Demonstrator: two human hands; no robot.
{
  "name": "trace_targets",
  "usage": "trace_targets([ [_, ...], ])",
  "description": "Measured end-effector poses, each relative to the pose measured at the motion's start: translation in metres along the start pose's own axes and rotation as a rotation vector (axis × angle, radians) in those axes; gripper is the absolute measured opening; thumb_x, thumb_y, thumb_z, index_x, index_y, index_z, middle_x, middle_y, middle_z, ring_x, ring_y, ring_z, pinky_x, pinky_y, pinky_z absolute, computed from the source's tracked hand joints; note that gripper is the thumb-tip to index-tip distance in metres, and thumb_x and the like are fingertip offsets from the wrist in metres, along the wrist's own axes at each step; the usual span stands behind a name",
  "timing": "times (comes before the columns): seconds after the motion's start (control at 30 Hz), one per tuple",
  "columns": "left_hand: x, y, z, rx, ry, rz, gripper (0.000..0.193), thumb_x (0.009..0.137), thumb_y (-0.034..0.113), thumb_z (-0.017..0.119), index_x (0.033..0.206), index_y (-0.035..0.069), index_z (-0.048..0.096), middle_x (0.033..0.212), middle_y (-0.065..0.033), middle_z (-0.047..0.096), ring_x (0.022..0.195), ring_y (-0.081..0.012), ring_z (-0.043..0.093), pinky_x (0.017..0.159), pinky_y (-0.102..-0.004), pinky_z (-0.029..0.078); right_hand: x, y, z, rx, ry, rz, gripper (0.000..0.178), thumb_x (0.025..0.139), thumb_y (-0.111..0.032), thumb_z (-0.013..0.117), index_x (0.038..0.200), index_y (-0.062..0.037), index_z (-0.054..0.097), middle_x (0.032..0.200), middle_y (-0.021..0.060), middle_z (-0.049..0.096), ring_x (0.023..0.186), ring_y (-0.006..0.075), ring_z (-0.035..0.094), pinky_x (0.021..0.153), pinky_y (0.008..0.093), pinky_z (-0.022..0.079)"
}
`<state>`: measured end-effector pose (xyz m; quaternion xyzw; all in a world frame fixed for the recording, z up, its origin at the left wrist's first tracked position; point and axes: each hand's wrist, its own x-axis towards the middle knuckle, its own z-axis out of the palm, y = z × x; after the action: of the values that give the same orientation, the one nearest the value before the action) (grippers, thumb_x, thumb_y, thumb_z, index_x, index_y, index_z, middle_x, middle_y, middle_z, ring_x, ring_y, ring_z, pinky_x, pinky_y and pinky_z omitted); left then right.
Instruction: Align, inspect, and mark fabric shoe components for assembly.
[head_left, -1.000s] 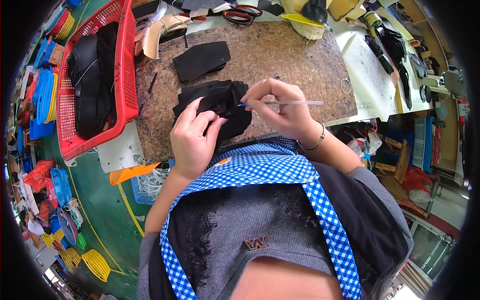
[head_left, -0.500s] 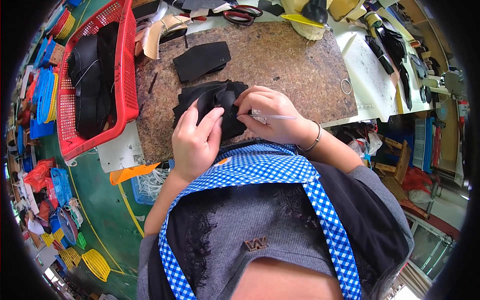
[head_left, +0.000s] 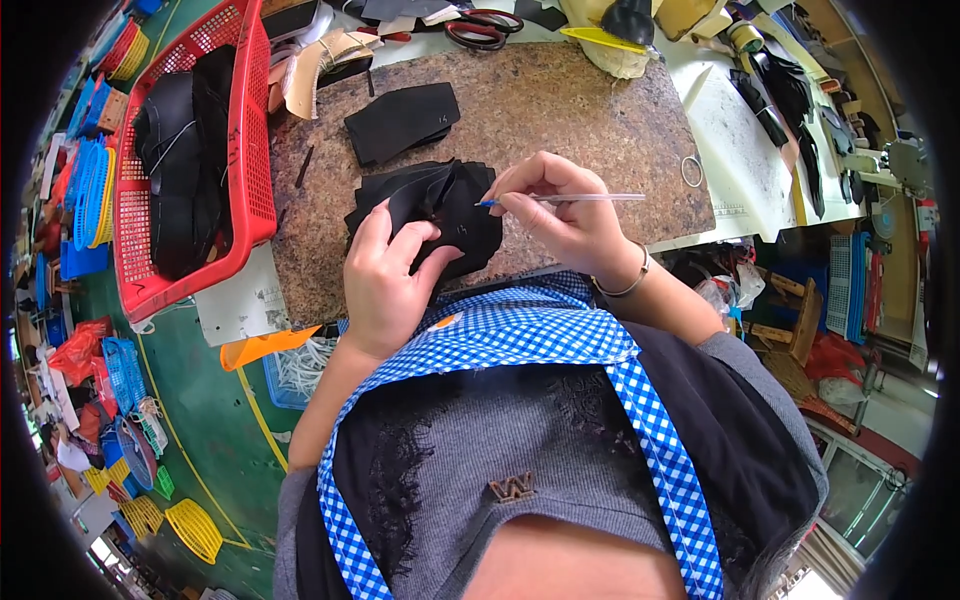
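Note:
A stack of thin black pieces, leather or fabric (head_left: 470,245), lies on a mottled brown board in front of me. My left hand (head_left: 392,260) holds the upper pieces by their left part, fingers curled, with the top layers bent up. Between the fingertips of my right hand (head_left: 560,205) is a slim clear pen with a blue tip (head_left: 610,197), held just right of the stack. The blue tip points left toward the raised layers and looks apart from them. Beyond the stack lies a second, smaller pile of black pieces (head_left: 405,120) with a pale mark on it.
At the left stands a red plastic basket (head_left: 258,180) holding dark bundled pieces. Red-handled scissors (head_left: 480,30) lie at the far edge. A metal ring (head_left: 691,171) rests on the board's right side (head_left: 620,130). White sheets and black strips (head_left: 790,90) cover the right of the table.
My right hand has drawn back from the stack and turned, bringing the pen's blue tip into view. The top layers have shifted, showing a pale mark on the piece beneath.

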<state>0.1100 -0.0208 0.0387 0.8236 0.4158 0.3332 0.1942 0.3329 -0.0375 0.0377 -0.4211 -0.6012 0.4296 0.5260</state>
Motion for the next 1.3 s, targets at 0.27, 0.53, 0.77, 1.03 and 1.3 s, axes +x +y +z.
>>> trace_targets([
  [0.27,-0.002,-0.01,-0.001,-0.162,0.017,-0.062,0.018,0.076,0.007,0.077,0.09,0.004,0.066,0.089,-0.0143,0.061,0.075,-0.0334,0.063,0.067,-0.0375,0.051,0.0,-0.001,0.002,-0.124,-0.081,-0.082,0.008,0.085,-0.003,0.069,0.089,-0.0011,0.062,0.082,0.0086,0.068,0.077,0.0164,0.068,0.07,0.0282,0.054],
  [0.53,-0.009,-0.009,0.007,0.02,0.092,0.095,0.026,0.074,-0.004,0.067,0.097,0.007,0.07,0.101,-0.0191,0.062,0.086,-0.0353,0.063,0.075,-0.0411,0.053,0.007,-0.002,0.007,-0.444,-0.221,-0.301,0.015,0.076,-0.007,0.072,0.084,-0.004,0.06,0.087,0.0114,0.064,0.084,0.0313,0.062,0.072,0.0394,0.052],
  [0.77,-0.003,0.007,0.001,0.061,0.004,0.056,0.021,0.074,0.006,0.075,0.094,0.006,0.069,0.103,-0.0198,0.061,0.087,-0.0372,0.061,0.075,-0.044,0.052,0.006,-0.004,0.004,-0.449,-0.251,-0.229,0.016,0.076,-0.001,0.072,0.085,-0.0037,0.06,0.092,0.0148,0.066,0.086,0.0322,0.065,0.072,0.0378,0.053],
  [1.03,-0.002,0.0,0.0,-0.091,0.03,-0.05,0.018,0.074,0.011,0.079,0.085,0.003,0.068,0.091,-0.0169,0.063,0.081,-0.0346,0.063,0.071,-0.0411,0.051,0.007,-0.012,-0.002,-0.142,-0.078,-0.066,0.004,0.083,0.003,0.063,0.084,0.0007,0.06,0.089,0.0126,0.069,0.081,0.0187,0.067,0.074,0.0305,0.053],
  [1.3,-0.005,-0.007,0.004,-0.046,0.153,0.013,0.015,0.078,0.0,0.07,0.092,0.005,0.068,0.095,-0.0165,0.064,0.084,-0.0349,0.065,0.077,-0.0419,0.054,0.007,-0.003,0.007,-0.512,-0.255,-0.266,0.014,0.076,-0.001,0.071,0.085,-0.0033,0.06,0.091,0.0128,0.065,0.085,0.0305,0.065,0.072,0.0371,0.053],
])
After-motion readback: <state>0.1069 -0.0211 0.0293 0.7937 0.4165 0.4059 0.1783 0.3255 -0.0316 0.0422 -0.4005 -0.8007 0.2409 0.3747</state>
